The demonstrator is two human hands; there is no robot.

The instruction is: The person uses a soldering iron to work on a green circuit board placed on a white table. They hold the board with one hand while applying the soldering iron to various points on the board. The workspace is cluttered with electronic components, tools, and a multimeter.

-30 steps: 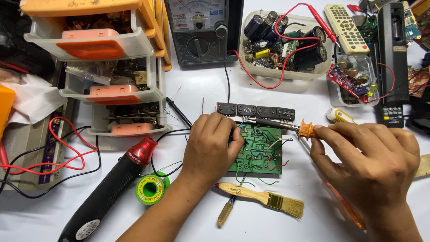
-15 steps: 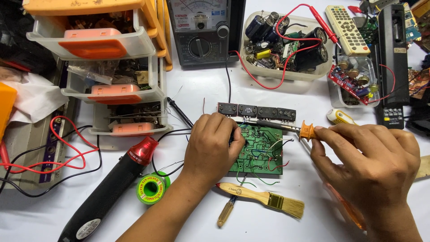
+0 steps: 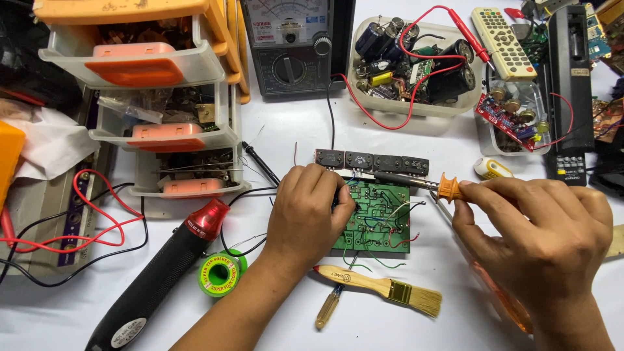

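Observation:
My left hand point(image 3: 311, 211) rests on the left part of a green circuit board point(image 3: 380, 218) lying on the white table, fingers curled over its edge. My right hand point(image 3: 543, 237) grips a soldering iron point(image 3: 448, 188) by its orange collar, the metal tip pointing left onto the board's top edge near a row of black transistors point(image 3: 370, 161). Thin wires stick out of the board's right and lower sides.
A wooden brush point(image 3: 380, 286) and a small screwdriver point(image 3: 328, 309) lie below the board. A solder spool point(image 3: 220, 273) and black-red heat gun point(image 3: 162, 273) sit at the left. Drawer unit point(image 3: 153, 97), multimeter point(image 3: 292, 42), parts tub point(image 3: 416, 65) and remote point(image 3: 502, 42) stand behind.

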